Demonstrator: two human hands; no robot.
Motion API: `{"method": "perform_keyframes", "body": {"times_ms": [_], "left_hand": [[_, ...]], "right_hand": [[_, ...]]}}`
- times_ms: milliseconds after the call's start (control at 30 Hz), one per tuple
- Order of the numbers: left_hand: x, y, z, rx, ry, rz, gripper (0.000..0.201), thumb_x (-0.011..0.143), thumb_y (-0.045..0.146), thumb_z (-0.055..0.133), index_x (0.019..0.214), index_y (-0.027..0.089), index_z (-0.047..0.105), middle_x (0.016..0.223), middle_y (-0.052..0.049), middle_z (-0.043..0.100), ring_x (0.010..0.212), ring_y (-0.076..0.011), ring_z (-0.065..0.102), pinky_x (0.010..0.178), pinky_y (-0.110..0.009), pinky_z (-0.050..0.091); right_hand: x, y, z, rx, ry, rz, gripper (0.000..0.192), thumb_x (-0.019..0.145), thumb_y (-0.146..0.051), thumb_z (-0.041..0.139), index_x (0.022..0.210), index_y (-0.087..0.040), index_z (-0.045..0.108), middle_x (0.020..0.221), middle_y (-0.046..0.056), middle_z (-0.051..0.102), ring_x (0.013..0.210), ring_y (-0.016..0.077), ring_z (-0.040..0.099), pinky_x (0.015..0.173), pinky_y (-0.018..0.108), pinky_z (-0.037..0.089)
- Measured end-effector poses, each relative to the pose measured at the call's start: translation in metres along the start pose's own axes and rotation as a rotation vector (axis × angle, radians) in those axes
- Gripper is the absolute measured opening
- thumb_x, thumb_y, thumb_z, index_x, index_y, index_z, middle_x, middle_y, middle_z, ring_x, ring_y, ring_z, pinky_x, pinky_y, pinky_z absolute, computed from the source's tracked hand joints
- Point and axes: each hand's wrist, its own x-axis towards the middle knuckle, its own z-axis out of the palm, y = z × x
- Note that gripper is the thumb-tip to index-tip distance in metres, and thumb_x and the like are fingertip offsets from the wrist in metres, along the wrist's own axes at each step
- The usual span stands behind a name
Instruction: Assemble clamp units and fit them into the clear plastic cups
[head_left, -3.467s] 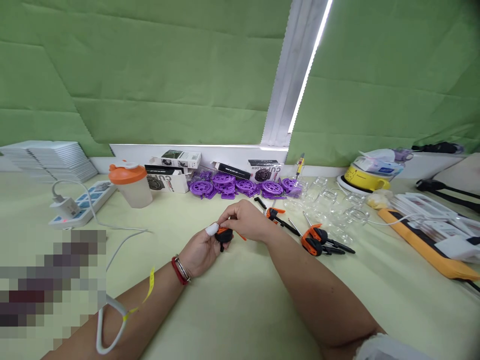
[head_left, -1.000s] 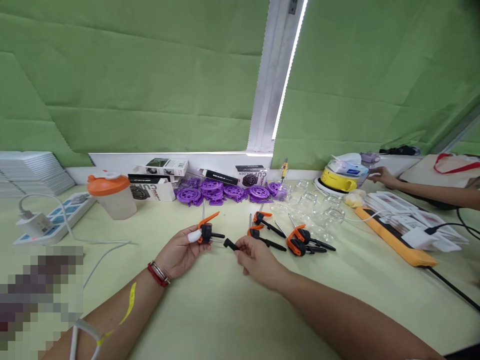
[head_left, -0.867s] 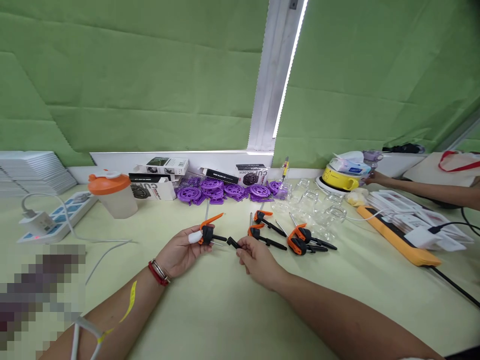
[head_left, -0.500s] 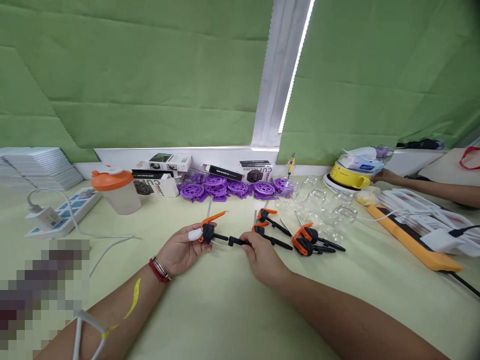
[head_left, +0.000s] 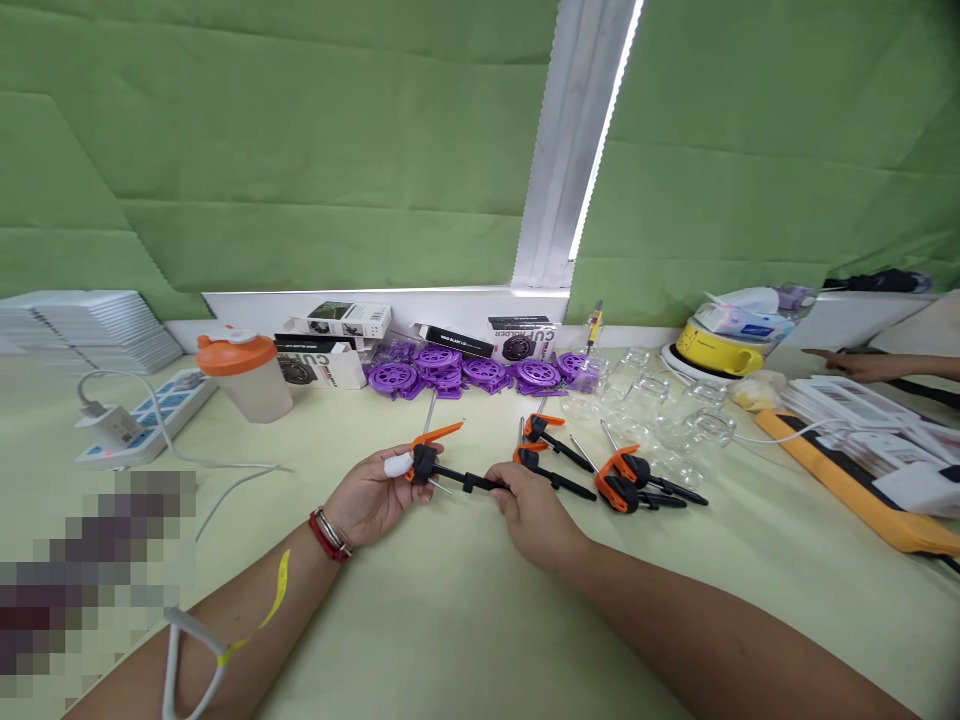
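My left hand (head_left: 371, 495) grips the body of a small black and orange bar clamp (head_left: 431, 458), its orange lever pointing up and to the right. My right hand (head_left: 534, 515) pinches a small black sliding jaw piece (head_left: 480, 484) that sits on the clamp's black bar, close to the clamp body. Both hands hover just above the pale green table (head_left: 465, 620). Just beyond my right hand lie several more clamps (head_left: 622, 478) of the same kind.
Purple plastic reels (head_left: 480, 370) and small product boxes (head_left: 337, 335) line the back edge. An orange-lidded shaker cup (head_left: 244, 375) and a power strip (head_left: 142, 415) stand at left. Clear glass jars (head_left: 675, 415) sit right of centre. Another person's hand (head_left: 855, 365) rests far right.
Earlier both hands met on the clamp; one second ago they were apart, the right holding the loose black jaw. Now that jaw is on the clamp's bar.
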Motion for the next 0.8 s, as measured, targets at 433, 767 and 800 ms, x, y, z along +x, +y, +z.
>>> {"method": "perform_keyframes", "body": {"times_ms": [433, 767, 800], "left_hand": [[-0.001, -0.007, 0.010, -0.003, 0.026, 0.014, 0.024, 0.079, 0.020, 0.060, 0.101, 0.011, 0.065, 0.093, -0.009, 0.062, 0.075, -0.0162, 0.059, 0.072, -0.032, 0.050], [0.000, -0.012, 0.019, 0.078, 0.098, 0.039, 0.019, 0.075, 0.021, 0.062, 0.094, 0.014, 0.062, 0.091, -0.006, 0.059, 0.073, -0.0150, 0.058, 0.063, -0.029, 0.047], [0.000, -0.012, 0.020, 0.096, 0.115, 0.029, 0.020, 0.074, 0.019, 0.063, 0.094, 0.015, 0.062, 0.090, -0.005, 0.059, 0.073, -0.0144, 0.058, 0.063, -0.028, 0.047]], "right_hand": [[0.001, 0.004, 0.002, -0.008, -0.009, -0.039, 0.017, 0.086, -0.016, 0.042, 0.092, -0.020, 0.057, 0.085, 0.004, 0.060, 0.076, 0.0171, 0.053, 0.067, 0.028, 0.039], [0.000, 0.004, 0.005, -0.016, -0.014, -0.110, 0.017, 0.087, -0.015, 0.043, 0.094, -0.019, 0.057, 0.092, 0.006, 0.061, 0.083, 0.0180, 0.054, 0.073, 0.029, 0.040], [0.000, 0.004, 0.006, -0.017, -0.013, -0.114, 0.016, 0.087, -0.015, 0.043, 0.094, -0.019, 0.057, 0.092, 0.006, 0.061, 0.083, 0.0181, 0.054, 0.073, 0.029, 0.040]]}}
